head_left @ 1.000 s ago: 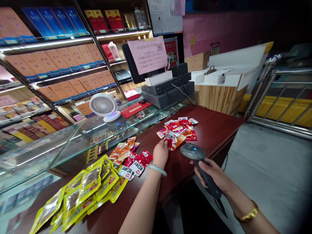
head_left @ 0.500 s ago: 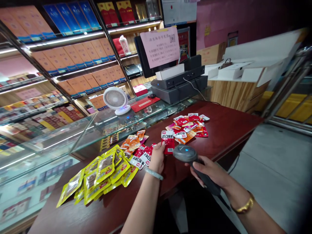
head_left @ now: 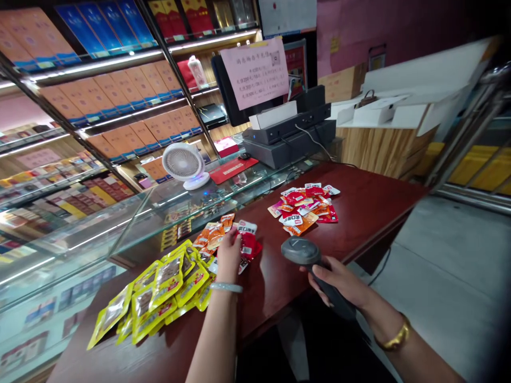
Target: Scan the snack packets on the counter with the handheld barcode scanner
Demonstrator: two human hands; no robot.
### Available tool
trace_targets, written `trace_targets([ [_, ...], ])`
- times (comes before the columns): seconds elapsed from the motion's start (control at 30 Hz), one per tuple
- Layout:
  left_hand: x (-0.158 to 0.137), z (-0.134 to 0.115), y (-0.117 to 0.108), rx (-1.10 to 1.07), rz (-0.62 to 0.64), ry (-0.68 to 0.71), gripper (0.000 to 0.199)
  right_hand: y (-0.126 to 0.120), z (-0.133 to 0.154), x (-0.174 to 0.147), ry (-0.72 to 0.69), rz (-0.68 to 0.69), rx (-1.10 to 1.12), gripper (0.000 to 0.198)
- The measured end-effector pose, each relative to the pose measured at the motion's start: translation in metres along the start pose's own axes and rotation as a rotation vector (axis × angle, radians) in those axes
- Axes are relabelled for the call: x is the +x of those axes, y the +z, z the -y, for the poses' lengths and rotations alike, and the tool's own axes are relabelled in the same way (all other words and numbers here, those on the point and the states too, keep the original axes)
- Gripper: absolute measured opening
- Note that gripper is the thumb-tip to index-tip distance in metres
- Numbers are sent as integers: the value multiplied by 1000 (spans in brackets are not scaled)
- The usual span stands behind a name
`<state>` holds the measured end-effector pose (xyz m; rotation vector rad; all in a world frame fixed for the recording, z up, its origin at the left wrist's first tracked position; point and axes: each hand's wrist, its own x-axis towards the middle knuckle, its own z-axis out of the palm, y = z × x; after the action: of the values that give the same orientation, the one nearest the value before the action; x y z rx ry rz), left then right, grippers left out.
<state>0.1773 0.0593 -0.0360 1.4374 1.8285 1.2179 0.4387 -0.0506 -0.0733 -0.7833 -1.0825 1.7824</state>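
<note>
Above tabletop [head_left: 373, 199] | left hand [head_left: 229, 259] pinching red-white packet [head_left: 248, 242] by edge | right hand [head_left: 342, 283] gripping scanner [head_left: 301, 251]

Pink sheet [head_left: 255, 80] on monitor [head_left: 240, 116]: is bearing Chinese heading 游乐场办卡充值; amts. 20元, 200元, 300元 & 500元 are running below, bracketed notes blurring. QR code [head_left: 275, 57] is sitting top R.
Red-and-white pkt. [head_left: 248, 242], in L hand [head_left: 228, 258]: bold blk. chars. are showing on white band; 口 is reading clear, others blurring.
White-top pkt. [head_left: 290, 219], far pile on desk [head_left: 371, 191]: is carrying similar blk. lettering, incl. 口.
Yellow pouches [head_left: 167, 282]: print is blurring, illeg.
Red mat [head_left: 233, 170]: pale chars. are running lengthwise, illeg.
Orange boxes [head_left: 115, 93], shelved: are showing small marks, illeg.
</note>
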Motion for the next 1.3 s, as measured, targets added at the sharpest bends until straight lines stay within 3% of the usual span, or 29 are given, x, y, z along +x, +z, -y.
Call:
trace_targets([
  [0.07, 9, -1, -5, 306, -226, 182, 48, -5, 0, -1, 0, -23, 10, 44],
  [0.1, 11, -3, -3, 402, -269, 269, 49, -7, 0, -1, -2, -34, 15, 44],
  [0.17, 11, -10, 14, 471, -174, 392, 42, -11, 0, -2, -7, -58, 25, 45],
  [0.27, 6, -25, 56, 454, 107, 452, 35, -15, 0, -4, -14, -88, 29, 45],
  [0.4, 6, -47, 109, 547, 230, 341, 51, -19, 0, -10, -28, -116, 14, 45],
  [0.5, 14, -54, 130, 616, 284, 198, 53, -22, -2, -14, -24, -143, 9, 46],
  [0.67, 25, -41, 125, 509, 388, 122, 26, -26, -2, -14, -35, -153, 30, 47],
  [0.83, 17, -34, 107, 507, 371, 179, 37, -22, 1, -8, -42, -154, 21, 50],
  [0.97, 15, -46, 123, 588, 364, 162, 58, -15, -1, -5, -37, -156, 27, 51],
  [1.13, 26, -42, 144, 430, 409, 125, 33, -15, -3, -12, -48, -170, 9, 52],
  [1.3, 26, -24, 117, 340, 412, 165, 26, -15, 1, -14, -68, -196, 23, 51],
])
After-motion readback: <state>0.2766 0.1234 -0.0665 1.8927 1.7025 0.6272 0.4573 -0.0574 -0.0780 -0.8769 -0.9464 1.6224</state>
